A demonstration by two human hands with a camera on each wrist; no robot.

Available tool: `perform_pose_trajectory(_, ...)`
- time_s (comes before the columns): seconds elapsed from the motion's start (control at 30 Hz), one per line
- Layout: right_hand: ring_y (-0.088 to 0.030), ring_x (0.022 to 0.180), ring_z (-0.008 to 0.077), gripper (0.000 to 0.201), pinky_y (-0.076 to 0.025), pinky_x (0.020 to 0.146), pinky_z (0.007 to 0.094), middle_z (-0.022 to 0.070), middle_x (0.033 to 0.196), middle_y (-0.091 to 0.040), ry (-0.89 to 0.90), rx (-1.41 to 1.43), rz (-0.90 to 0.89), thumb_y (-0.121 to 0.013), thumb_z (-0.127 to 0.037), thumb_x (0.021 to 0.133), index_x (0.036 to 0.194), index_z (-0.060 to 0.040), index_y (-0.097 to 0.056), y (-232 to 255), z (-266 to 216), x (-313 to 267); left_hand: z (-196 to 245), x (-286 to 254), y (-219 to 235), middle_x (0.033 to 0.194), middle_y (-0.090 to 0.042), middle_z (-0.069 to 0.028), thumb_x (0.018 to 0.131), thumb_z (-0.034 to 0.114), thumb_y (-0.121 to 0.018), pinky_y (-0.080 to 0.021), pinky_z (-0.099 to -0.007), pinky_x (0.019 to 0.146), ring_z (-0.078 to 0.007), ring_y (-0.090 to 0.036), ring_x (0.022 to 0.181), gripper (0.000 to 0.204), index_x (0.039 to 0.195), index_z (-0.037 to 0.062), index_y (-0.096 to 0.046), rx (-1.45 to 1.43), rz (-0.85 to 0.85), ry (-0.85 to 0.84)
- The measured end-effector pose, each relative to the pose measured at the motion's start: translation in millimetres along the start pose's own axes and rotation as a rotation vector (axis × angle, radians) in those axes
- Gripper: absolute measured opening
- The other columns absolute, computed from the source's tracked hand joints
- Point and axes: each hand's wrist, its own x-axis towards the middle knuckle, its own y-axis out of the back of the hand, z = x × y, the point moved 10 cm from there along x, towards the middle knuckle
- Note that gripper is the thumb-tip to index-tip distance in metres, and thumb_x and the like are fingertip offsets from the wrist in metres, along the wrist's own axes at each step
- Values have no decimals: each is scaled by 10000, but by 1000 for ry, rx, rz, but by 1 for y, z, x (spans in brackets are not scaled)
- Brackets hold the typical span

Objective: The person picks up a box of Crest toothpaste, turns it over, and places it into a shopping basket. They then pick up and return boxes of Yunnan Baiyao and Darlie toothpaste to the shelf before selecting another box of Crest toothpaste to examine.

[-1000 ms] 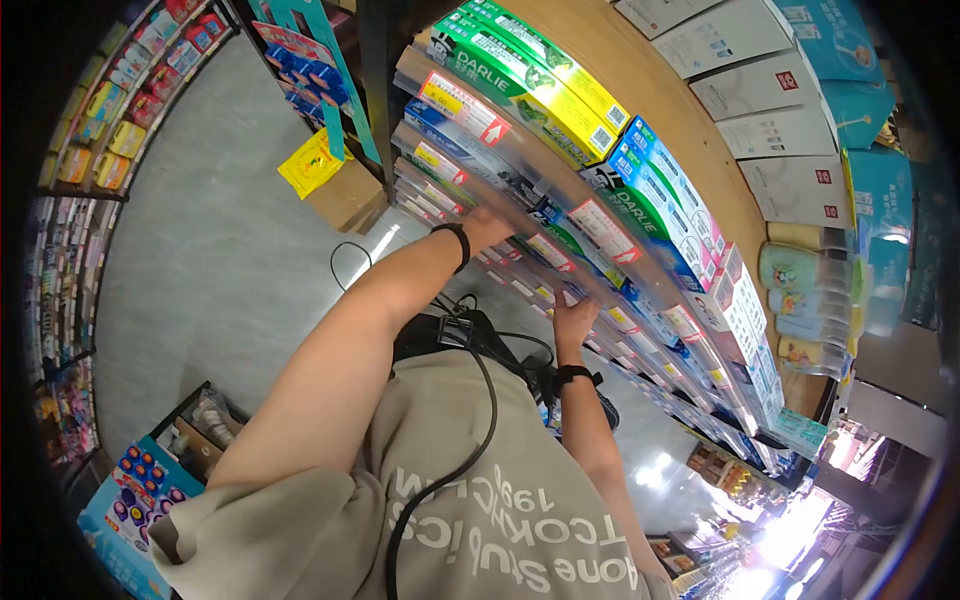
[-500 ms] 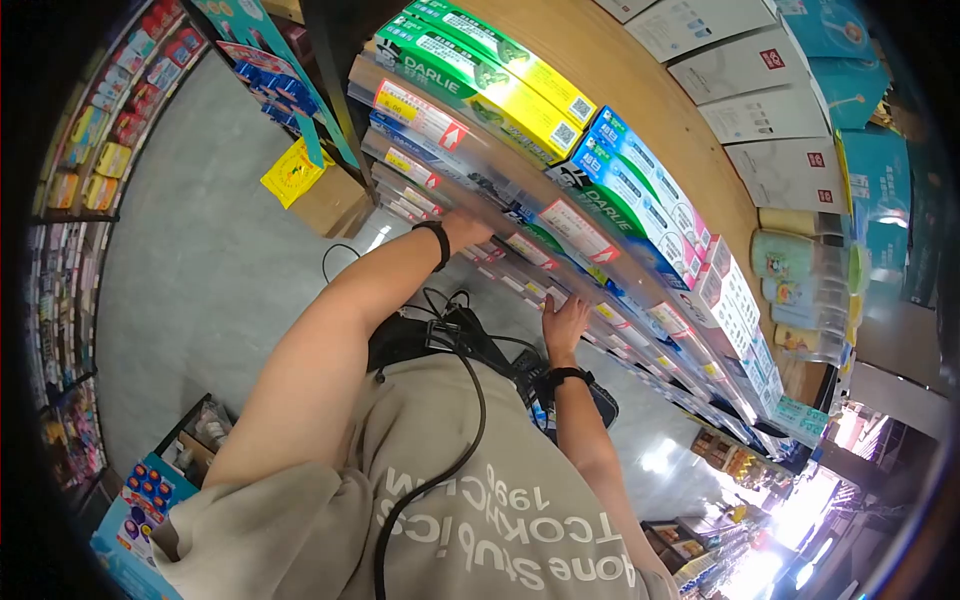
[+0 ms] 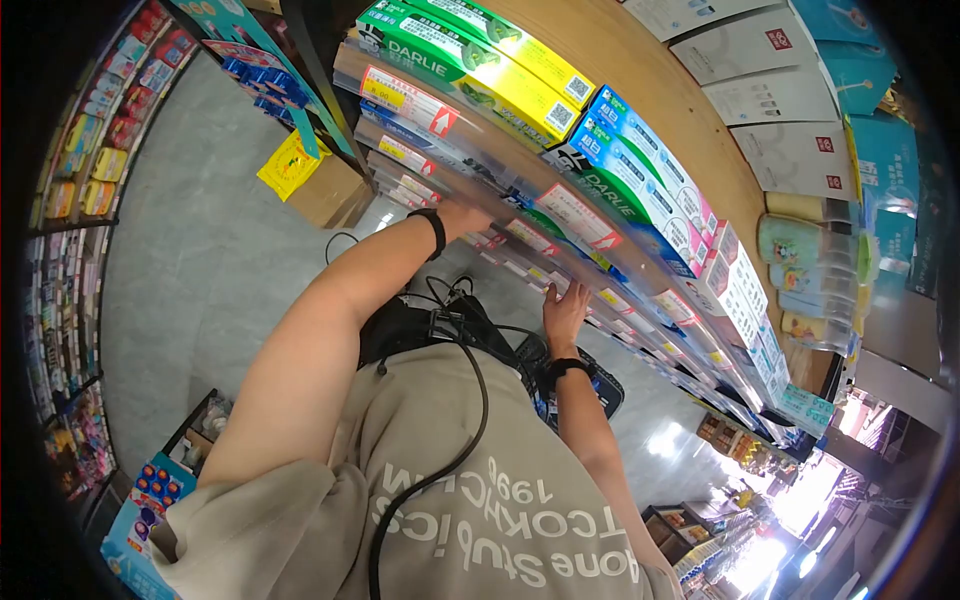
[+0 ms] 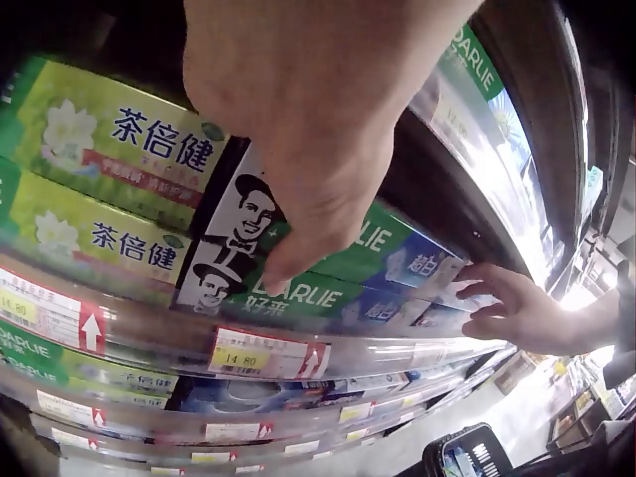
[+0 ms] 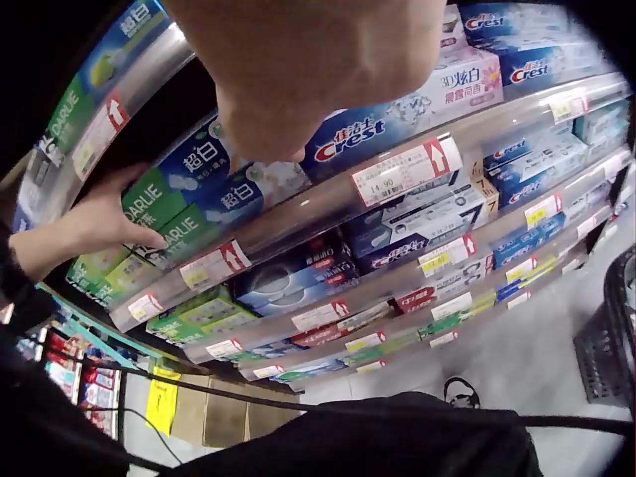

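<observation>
Two stacked Darlie toothpaste boxes (image 4: 328, 288), green and blue, lie lengthwise on a shelf behind a clear front rail. My left hand (image 3: 463, 217) is at their green end; in the right wrist view its thumb (image 5: 149, 238) lies across the front and its fingers reach over the end, gripping the stack. My right hand (image 3: 566, 312) is at the blue end, where the left wrist view shows its fingertips (image 4: 475, 288) against the boxes. Beside the left hand, light green toothpaste boxes (image 4: 109, 238) are stacked. Crest boxes (image 5: 348, 139) adjoin the right hand.
Price labels (image 4: 260, 358) line the rails of several shelf tiers. Above, a wooden top shelf (image 3: 660, 120) bears more Darlie boxes (image 3: 470, 60). A dark basket (image 5: 604, 343) stands on the floor. A cable (image 3: 480, 410) crosses the shirt. A cardboard box (image 3: 330, 195) sits at the shelf's end.
The head view has shifted, so the shelf sits further left in it. Both hands have stayed at the same tier; the right hand's fingers appear more extended over the rail.
</observation>
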Motion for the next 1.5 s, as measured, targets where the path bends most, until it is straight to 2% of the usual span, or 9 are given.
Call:
perform_pose_trajectory(0.13, -472, 1249, 498, 527, -390, 1080, 556, 297, 1327, -532, -6, 3, -10, -690, -147, 862, 1323, 51, -529, 1, -4, 2, 1, -4, 1, 1265, -681, -162, 944, 208, -527, -555, -397, 859, -292, -692, 1034, 410, 1332, 149, -645, -8, -30, -23)
perform_pose_trajectory(0.23, -470, 1255, 493, 514, -395, 1081, 547, 290, 1345, -523, -1, 12, -15, -683, -132, 856, 1318, 43, -541, 0, -4, -1, -21, -8, -10, 1211, -703, -149, 956, 248, -528, -544, -461, 903, -363, -670, 1096, 360, 1266, 138, -674, -227, -120, 335)
perform_pose_trajectory(0.43, -463, 1276, 482, 497, -402, 1087, 528, 269, 1379, -507, -50, 54, -12, -666, -91, 849, 1321, 14, -550, 6, -1, -9, 3, -8, 4, 1205, -704, -129, 961, 359, -492, -528, -444, 941, -347, -665, 1113, 405, 1261, 149, -664, 63, -51, -33)
perform_pose_trajectory(0.53, -461, 1288, 474, 480, -403, 1091, 521, 253, 1393, -504, -74, 97, 1, -656, -79, 853, 1317, -7, -559, 15, 1, -18, -46, 16, -50, 1175, -711, -128, 943, 389, -503, -520, -429, 946, -330, -670, 1102, 407, 1226, 157, -682, -27, -202, 143)
perform_pose_trajectory(0.57, -461, 1293, 470, 475, -404, 1092, 519, 248, 1397, -503, -88, 99, 2, -654, -78, 854, 1316, -14, -562, 15, 4, -21, -56, 23, -64, 1193, -706, -130, 945, 390, -500, -519, -424, 948, -327, -669, 1107, 412, 1230, 157, -684, -27, -146, 60)
perform_pose_trajectory(0.9, -506, 1304, 412, 403, -416, 1104, 464, 196, 1381, -564, -309, 163, 10, -662, -69, 846, 1246, -45, -614, 17, 51, -91, -59, 33, -57, 1326, -652, -150, 936, 413, -567, -435, -413, 1070, -333, -584, 1251, 449, 1286, 150, -668, -4, 54, -122)
perform_pose_trajectory(1.03, -546, 1251, 400, 371, -441, 1065, 462, 186, 1311, -607, -440, 133, 10, -660, -78, 836, 1204, -44, -631, 12, 81, -134, -4, 15, -2, 1398, -609, -169, 935, 401, -610, -401, -398, 1113, -314, -546, 1318, 508, 1362, 127, -626, 103, 20, -122)
perform_pose_trajectory(1.2, -596, 1158, 383, 323, -471, 997, 453, 174, 1224, -639, -473, 115, 61, -658, -78, 821, 1141, -32, -644, 8, 98, -181, -21, -1, -5, 1424, -592, -174, 921, 378, -668, -390, -377, 1124, -290, -530, 1347, 526, 1365, 98, -625, -557, 2, -51)
perform_pose_trajectory(1.5, -672, 963, 315, 274, -543, 872, 396, 158, 1130, -647, -577, 169, 51, -659, -67, 832, 1102, -20, -662, -27, 120, -219, -18, -5, 3, 1364, -614, -169, 835, 180, -783, -453, -371, 1065, -261, -590, 1244, 674, 1421, -1, -504, -443, 13, -155)
